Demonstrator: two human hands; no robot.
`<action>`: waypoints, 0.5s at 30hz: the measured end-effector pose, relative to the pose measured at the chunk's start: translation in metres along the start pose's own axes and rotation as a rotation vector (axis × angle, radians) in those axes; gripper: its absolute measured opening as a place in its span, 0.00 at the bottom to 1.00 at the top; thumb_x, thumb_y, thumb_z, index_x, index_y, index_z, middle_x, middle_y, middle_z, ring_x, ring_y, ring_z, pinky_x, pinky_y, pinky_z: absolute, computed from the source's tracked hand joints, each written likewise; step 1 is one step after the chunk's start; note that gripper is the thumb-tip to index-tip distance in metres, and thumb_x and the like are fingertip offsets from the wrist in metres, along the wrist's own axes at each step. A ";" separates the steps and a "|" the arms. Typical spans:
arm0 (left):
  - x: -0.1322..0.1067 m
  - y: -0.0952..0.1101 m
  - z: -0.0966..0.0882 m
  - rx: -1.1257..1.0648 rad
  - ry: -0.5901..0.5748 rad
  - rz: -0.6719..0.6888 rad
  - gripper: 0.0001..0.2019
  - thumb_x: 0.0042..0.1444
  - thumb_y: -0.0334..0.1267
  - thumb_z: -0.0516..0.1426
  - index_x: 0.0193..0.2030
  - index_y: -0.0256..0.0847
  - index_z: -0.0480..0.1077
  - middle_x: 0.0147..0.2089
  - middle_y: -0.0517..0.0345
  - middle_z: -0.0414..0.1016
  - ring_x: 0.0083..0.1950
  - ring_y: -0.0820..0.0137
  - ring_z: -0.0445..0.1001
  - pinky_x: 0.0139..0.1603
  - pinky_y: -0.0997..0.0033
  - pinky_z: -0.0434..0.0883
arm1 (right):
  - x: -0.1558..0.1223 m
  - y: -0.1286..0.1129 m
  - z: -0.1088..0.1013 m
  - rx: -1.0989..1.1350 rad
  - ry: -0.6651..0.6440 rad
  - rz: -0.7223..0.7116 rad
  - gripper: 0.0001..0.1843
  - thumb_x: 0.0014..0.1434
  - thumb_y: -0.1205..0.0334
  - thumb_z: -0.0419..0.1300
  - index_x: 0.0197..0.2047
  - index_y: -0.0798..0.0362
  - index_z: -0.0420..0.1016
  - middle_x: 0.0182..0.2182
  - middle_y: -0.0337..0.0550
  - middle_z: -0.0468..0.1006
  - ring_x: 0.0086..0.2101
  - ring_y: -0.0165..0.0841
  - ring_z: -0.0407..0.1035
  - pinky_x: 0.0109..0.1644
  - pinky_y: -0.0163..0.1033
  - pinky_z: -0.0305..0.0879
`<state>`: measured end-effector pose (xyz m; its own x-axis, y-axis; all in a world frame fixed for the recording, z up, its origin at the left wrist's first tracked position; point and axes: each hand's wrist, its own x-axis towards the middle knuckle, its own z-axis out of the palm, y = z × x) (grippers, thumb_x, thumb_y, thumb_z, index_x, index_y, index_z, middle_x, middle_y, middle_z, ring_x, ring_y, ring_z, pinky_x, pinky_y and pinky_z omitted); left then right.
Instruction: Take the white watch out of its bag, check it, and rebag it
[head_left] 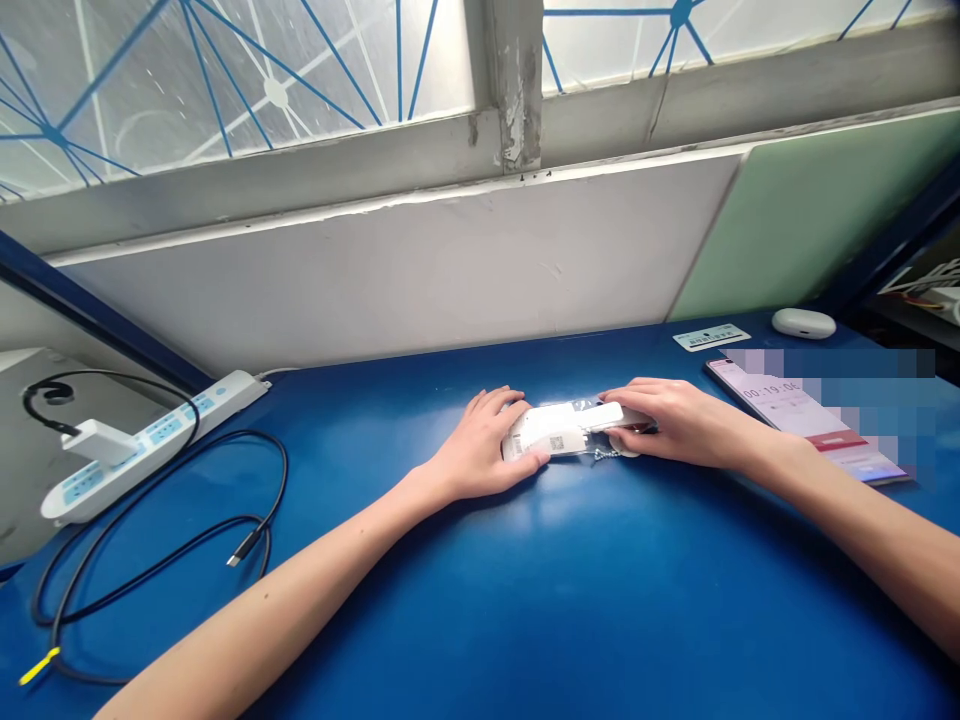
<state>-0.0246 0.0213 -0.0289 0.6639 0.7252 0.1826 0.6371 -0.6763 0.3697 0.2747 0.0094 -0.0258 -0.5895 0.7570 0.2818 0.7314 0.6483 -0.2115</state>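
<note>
A small clear plastic packet [554,428] with a white label and a square printed code lies on the blue table. My left hand [491,440] grips its left end, thumb along the near edge and fingers over the far side. At the packet's right end, my right hand [664,420] is closed around a slim white hand tool [611,414], whose exact kind I cannot make out. The tool's tip reaches over the packet's clear plastic. A short ball chain [606,454] lies just below it. My right palm and fingers hide the tool's other end.
A phone [817,415] showing a timer lies right of my right hand, with a card [711,338] and white earbud case [804,323] behind. On the left are a power strip [169,430], a charger [101,442] and a coiled black cable [281,470]. A wall panel [420,270] bounds the table's back.
</note>
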 end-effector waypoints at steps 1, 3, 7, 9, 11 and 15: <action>0.000 0.000 0.000 -0.006 -0.004 -0.007 0.27 0.58 0.53 0.60 0.59 0.40 0.68 0.65 0.41 0.66 0.70 0.47 0.60 0.71 0.39 0.54 | 0.000 0.001 0.000 -0.005 0.030 -0.006 0.14 0.62 0.57 0.59 0.48 0.51 0.78 0.38 0.48 0.82 0.37 0.41 0.77 0.39 0.43 0.72; 0.000 0.001 -0.001 -0.013 -0.015 -0.013 0.28 0.58 0.53 0.60 0.60 0.39 0.67 0.66 0.41 0.66 0.71 0.47 0.59 0.72 0.38 0.52 | -0.001 0.004 0.000 -0.010 0.103 -0.007 0.13 0.61 0.58 0.58 0.47 0.51 0.78 0.38 0.48 0.83 0.36 0.42 0.77 0.39 0.44 0.72; 0.000 0.003 -0.001 -0.021 -0.015 -0.016 0.28 0.57 0.52 0.61 0.60 0.40 0.68 0.66 0.41 0.66 0.71 0.46 0.58 0.72 0.37 0.53 | -0.004 0.011 -0.001 -0.040 0.253 0.041 0.14 0.61 0.55 0.59 0.47 0.51 0.77 0.37 0.48 0.83 0.34 0.41 0.77 0.38 0.45 0.73; 0.000 0.004 -0.001 -0.021 -0.017 -0.018 0.28 0.56 0.52 0.61 0.60 0.40 0.68 0.66 0.40 0.66 0.71 0.45 0.58 0.72 0.37 0.53 | -0.004 0.013 -0.001 -0.054 0.297 0.058 0.14 0.62 0.55 0.59 0.48 0.50 0.77 0.38 0.48 0.83 0.34 0.41 0.77 0.39 0.46 0.73; 0.000 0.004 0.000 -0.019 -0.015 -0.020 0.28 0.56 0.51 0.61 0.60 0.40 0.68 0.66 0.40 0.66 0.71 0.45 0.58 0.71 0.36 0.52 | -0.004 0.012 0.000 -0.056 0.312 0.063 0.13 0.62 0.55 0.58 0.47 0.49 0.76 0.39 0.47 0.83 0.35 0.42 0.77 0.41 0.47 0.73; 0.001 0.005 0.001 -0.018 0.015 -0.018 0.33 0.53 0.57 0.63 0.61 0.39 0.67 0.66 0.38 0.65 0.70 0.44 0.60 0.70 0.38 0.56 | -0.003 0.009 0.001 -0.041 0.257 0.055 0.13 0.63 0.55 0.56 0.47 0.49 0.76 0.36 0.46 0.83 0.33 0.40 0.76 0.38 0.45 0.72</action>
<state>-0.0203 0.0187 -0.0280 0.6465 0.7391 0.1893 0.6416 -0.6609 0.3893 0.2826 0.0129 -0.0296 -0.4459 0.7422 0.5004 0.7762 0.5990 -0.1968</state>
